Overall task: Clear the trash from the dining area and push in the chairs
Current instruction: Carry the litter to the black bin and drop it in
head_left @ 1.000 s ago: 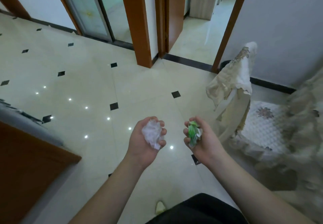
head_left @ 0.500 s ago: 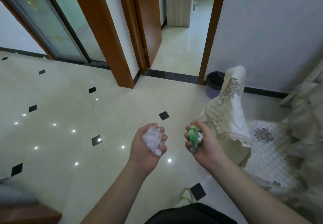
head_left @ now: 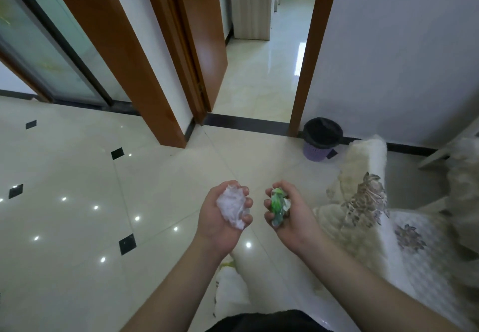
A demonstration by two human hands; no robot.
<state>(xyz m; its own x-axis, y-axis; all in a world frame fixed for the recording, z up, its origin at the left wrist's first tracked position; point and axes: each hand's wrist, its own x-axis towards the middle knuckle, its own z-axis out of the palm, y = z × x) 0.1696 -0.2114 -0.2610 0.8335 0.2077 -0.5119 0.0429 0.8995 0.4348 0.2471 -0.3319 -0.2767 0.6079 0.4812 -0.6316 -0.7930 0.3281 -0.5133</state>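
**Crumpled paper and wrapper carried toward the bin**

White crumpled tissue sits balled in the left hand, fingers curled round it; the right hand grips a scrunched green-and-white wrapper. Both wads are squeezed small, likely so nothing drops on the tiled floor. A purple bin with a black liner stands at one o'clock against the wall, well apart from the hands. At three o'clock is a chair under a floral cloth cover. No print on the wrapper is legible.
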